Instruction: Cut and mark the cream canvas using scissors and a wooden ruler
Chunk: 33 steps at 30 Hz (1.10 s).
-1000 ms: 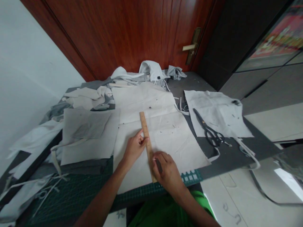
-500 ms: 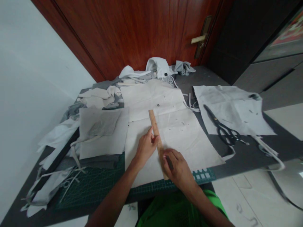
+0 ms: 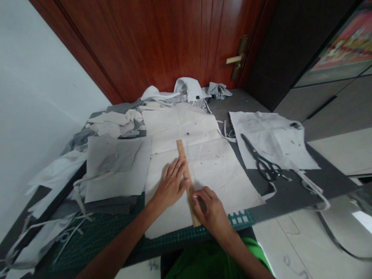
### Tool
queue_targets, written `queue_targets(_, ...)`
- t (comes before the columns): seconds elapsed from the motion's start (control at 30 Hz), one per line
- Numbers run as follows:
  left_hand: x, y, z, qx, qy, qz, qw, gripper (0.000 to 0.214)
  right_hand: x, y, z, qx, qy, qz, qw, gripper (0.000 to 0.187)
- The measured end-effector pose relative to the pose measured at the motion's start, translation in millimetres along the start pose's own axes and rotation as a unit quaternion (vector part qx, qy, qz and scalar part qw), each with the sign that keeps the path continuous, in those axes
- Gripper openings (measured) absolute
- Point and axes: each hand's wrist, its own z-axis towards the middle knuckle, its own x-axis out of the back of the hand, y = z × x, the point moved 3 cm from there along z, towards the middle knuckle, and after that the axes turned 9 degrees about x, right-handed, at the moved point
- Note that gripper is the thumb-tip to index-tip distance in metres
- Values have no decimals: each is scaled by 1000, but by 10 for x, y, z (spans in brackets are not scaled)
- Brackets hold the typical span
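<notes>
A wooden ruler [image 3: 184, 162] lies lengthwise on a large cream fabric sheet [image 3: 209, 162] spread over a green cutting mat [image 3: 116, 228]. My left hand [image 3: 171, 184] rests flat on the fabric with fingers stretched out, pressing against the ruler's left edge. My right hand [image 3: 209, 211] is closed around a small dark marking tool [image 3: 201, 203] held against the ruler's near end.
Black scissors [image 3: 261, 159] lie on a smaller fabric piece [image 3: 279, 135] to the right. Grey fabric pieces [image 3: 119, 166] lie at the left, crumpled scraps [image 3: 186, 89] heap at the table's back by a wooden door [image 3: 162, 42]. Loose strips hang off the left and right edges.
My left hand has flattened from a fingertip hold to an open palm against the ruler. The right hand stays at the ruler's near end. The camera view has shifted slightly.
</notes>
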Motion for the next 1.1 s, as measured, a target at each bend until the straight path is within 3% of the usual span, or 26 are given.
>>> queue_targets(0.27,-25,-32,-13,-22,13,9,1000,70,114,59,51,-123,25,88,988,19)
queue_targets(0.37,-33,-31,-13,-23,14,10,1000,70,179,127,133,-137,26,76,987,21)
queue_targets(0.47,-52,-36,-14,-21,15,7,1000,73,233,201,347,-122,7,6,992,21)
queue_targets(0.6,-67,-44,-12,-13,25,-8,1000,78,199,284,841,-104,-29,-113,988,17)
queue_targets(0.7,-56,-47,-11,-16,33,-15,999,77,65,366,1220,-146,-94,-235,956,13)
queue_targets(0.8,-47,-55,-8,-10,31,-18,999,75,-91,425,1479,-163,-148,-313,924,22)
queue_targets(1.1,-67,-29,-7,10,11,-18,1000,78,-293,414,1673,-134,-216,-374,892,32)
